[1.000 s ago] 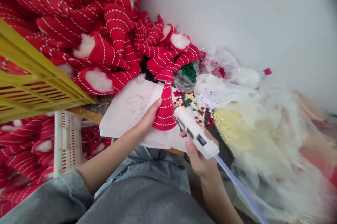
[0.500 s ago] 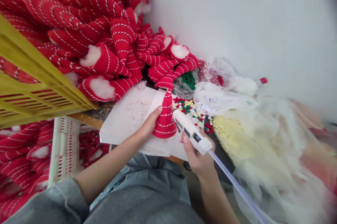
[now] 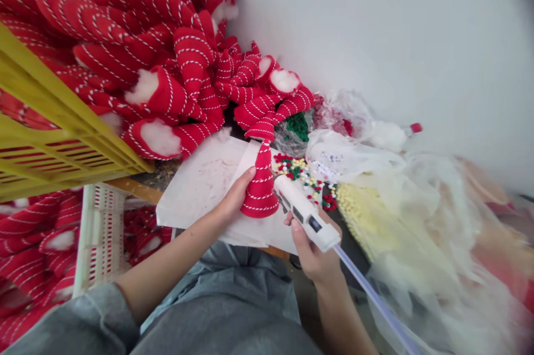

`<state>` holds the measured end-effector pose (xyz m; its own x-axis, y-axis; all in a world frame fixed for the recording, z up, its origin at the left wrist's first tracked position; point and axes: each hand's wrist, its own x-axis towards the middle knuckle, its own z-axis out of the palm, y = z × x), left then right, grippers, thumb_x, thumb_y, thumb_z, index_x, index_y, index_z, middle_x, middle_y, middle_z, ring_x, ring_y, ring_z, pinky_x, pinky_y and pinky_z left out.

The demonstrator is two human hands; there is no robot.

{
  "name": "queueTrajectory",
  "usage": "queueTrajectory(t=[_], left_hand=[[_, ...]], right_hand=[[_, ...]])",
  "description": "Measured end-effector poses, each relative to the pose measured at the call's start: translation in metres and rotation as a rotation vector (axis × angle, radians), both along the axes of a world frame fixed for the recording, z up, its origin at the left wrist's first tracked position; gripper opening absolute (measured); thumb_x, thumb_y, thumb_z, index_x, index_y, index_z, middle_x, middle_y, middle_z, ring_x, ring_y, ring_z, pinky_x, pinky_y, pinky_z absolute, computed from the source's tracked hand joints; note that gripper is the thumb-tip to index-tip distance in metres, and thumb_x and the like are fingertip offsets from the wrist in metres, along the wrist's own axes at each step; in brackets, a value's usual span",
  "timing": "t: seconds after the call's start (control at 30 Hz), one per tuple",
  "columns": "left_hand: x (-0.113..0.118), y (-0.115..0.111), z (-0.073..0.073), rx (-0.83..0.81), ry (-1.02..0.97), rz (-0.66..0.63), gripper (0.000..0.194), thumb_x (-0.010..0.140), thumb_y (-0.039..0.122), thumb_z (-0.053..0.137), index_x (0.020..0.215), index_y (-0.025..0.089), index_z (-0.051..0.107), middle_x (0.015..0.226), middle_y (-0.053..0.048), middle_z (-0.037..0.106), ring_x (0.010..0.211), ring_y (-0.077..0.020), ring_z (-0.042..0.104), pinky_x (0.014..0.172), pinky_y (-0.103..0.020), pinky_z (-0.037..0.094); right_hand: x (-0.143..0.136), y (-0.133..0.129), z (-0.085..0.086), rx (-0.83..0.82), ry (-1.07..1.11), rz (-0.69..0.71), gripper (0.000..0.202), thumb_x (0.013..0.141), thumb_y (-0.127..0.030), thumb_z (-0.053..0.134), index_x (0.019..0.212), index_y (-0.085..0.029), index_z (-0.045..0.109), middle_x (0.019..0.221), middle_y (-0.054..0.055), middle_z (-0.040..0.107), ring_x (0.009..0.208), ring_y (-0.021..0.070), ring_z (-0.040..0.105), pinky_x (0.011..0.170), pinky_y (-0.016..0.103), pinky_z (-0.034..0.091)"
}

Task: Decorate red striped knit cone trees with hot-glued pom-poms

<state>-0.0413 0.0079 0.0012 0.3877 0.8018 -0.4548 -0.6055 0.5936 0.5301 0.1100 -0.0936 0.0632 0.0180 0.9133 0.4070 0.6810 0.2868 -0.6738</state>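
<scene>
My left hand [image 3: 238, 195] grips the left side of a red felt cone [image 3: 261, 191] wound with red-and-white cord. The cone's tip points away from me and its wide end faces me, over white paper [image 3: 200, 182]. In my right hand [image 3: 317, 252] is a white hot glue gun [image 3: 302, 207], with a long glue stick [image 3: 375, 294] trailing from its back. The gun's front end is close to the cone's right side; whether its nozzle touches the felt I cannot tell. Small red, green, white and yellow pompoms [image 3: 306, 177] lie just beyond the gun.
Stuffed red cones [image 3: 162, 65] are heaped at the back left, by a yellow crate [image 3: 75, 121]. A white basket [image 3: 102, 238] stands lower left with more cones. Plastic bags [image 3: 417, 193], one with yellow pompoms [image 3: 359, 205], cover the right side. A white wall [image 3: 375, 38] rises behind.
The glue gun and my right hand have shifted very slightly down and to the right. My left hand still holds the cone in nearly the same place.
</scene>
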Motion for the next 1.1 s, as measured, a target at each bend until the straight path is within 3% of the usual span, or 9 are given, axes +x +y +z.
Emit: queueTrajectory(t=[0.13, 0.23, 0.5, 0.63, 0.87, 1.1], left_hand=[[0.000, 0.000, -0.004, 0.063, 0.028, -0.005, 0.031, 0.095, 0.045, 0.063, 0.104, 0.017, 0.075, 0.092, -0.010, 0.082, 0.090, -0.0287, 0.079, 0.084, -0.038, 0.062], [0.000, 0.000, -0.010, 0.120, 0.062, 0.008, 0.032, 0.091, 0.048, 0.069, 0.099, 0.017, 0.074, 0.092, -0.009, 0.082, 0.088, -0.0274, 0.078, 0.086, -0.036, 0.061], [-0.001, 0.000, -0.022, 0.168, 0.090, -0.016, 0.047, 0.083, 0.058, 0.075, 0.106, 0.017, 0.072, 0.100, -0.008, 0.081, 0.097, -0.0292, 0.076, 0.087, -0.037, 0.058], [0.000, -0.001, -0.020, 0.200, 0.089, -0.010, 0.052, 0.081, 0.060, 0.075, 0.111, 0.017, 0.072, 0.107, -0.009, 0.080, 0.103, -0.0305, 0.075, 0.091, -0.038, 0.057], [-0.001, -0.004, -0.016, 0.165, 0.066, -0.013, 0.056, 0.080, 0.059, 0.076, 0.117, 0.018, 0.070, 0.102, -0.009, 0.081, 0.099, -0.0310, 0.076, 0.086, -0.038, 0.059], [0.000, -0.001, -0.014, 0.139, 0.065, -0.013, 0.052, 0.079, 0.056, 0.078, 0.114, 0.017, 0.071, 0.100, -0.009, 0.081, 0.094, -0.0312, 0.077, 0.081, -0.038, 0.061]], right_hand=[[0.000, 0.008, 0.006, 0.025, 0.054, 0.017, 0.017, 0.099, -0.033, 0.057, 0.092, -0.024, 0.069, 0.082, 0.006, 0.066, 0.082, 0.0243, 0.068, 0.075, 0.039, 0.056], [0.000, 0.015, 0.007, -0.029, 0.107, 0.014, 0.020, 0.101, -0.037, 0.055, 0.095, -0.025, 0.070, 0.083, 0.006, 0.068, 0.080, 0.0239, 0.068, 0.067, 0.037, 0.055], [0.003, 0.021, 0.002, -0.082, 0.126, -0.010, 0.028, 0.102, -0.043, 0.055, 0.091, -0.021, 0.069, 0.073, 0.004, 0.064, 0.068, 0.0205, 0.065, 0.052, 0.030, 0.048], [0.002, 0.024, -0.001, -0.072, 0.144, -0.015, 0.029, 0.101, -0.044, 0.055, 0.093, -0.021, 0.070, 0.077, 0.005, 0.065, 0.065, 0.0187, 0.064, 0.047, 0.027, 0.046], [0.003, 0.024, -0.001, -0.096, 0.142, -0.019, 0.028, 0.102, -0.042, 0.055, 0.088, -0.021, 0.067, 0.069, 0.003, 0.060, 0.056, 0.0167, 0.060, 0.041, 0.026, 0.040], [0.003, 0.025, 0.000, -0.058, 0.122, -0.019, 0.029, 0.102, -0.042, 0.053, 0.088, -0.022, 0.067, 0.072, 0.004, 0.062, 0.062, 0.0182, 0.062, 0.053, 0.030, 0.048]])
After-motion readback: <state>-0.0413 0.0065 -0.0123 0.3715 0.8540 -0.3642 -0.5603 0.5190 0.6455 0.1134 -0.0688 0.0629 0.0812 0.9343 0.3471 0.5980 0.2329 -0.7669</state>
